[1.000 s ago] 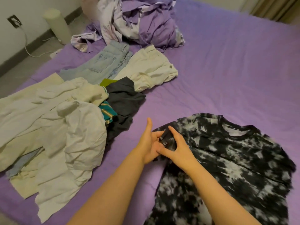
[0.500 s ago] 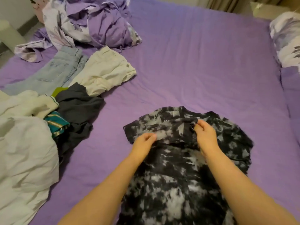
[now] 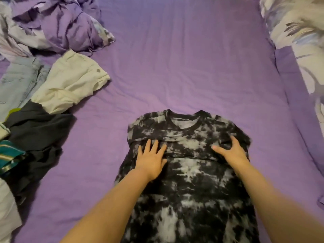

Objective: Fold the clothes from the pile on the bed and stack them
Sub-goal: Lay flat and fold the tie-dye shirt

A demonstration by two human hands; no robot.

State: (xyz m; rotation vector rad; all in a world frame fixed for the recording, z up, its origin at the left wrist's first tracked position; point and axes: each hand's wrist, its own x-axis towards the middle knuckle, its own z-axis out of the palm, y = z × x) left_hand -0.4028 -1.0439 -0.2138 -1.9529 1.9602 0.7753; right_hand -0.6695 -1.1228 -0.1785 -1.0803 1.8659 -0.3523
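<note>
A black-and-white tie-dye T-shirt lies spread on the purple bed, collar away from me, its left sleeve folded across the chest. My left hand presses flat on that folded sleeve with the fingers straight. My right hand rests on the shirt near the right sleeve, thumb out to the left and fingers bent into the cloth. The pile of unfolded clothes lies at the left: a cream garment, pale jeans, a dark grey garment and a teal striped piece.
A crumpled purple and floral duvet fills the far left corner. Floral pillows line the right edge of the bed. Bare purple sheet stretches beyond the shirt. A white garment sits at the lower left edge.
The left sleeve was folded in over the chest. Both hands spread apart, the left now flat on the shirt, the right out toward the right sleeve. My view swung right.
</note>
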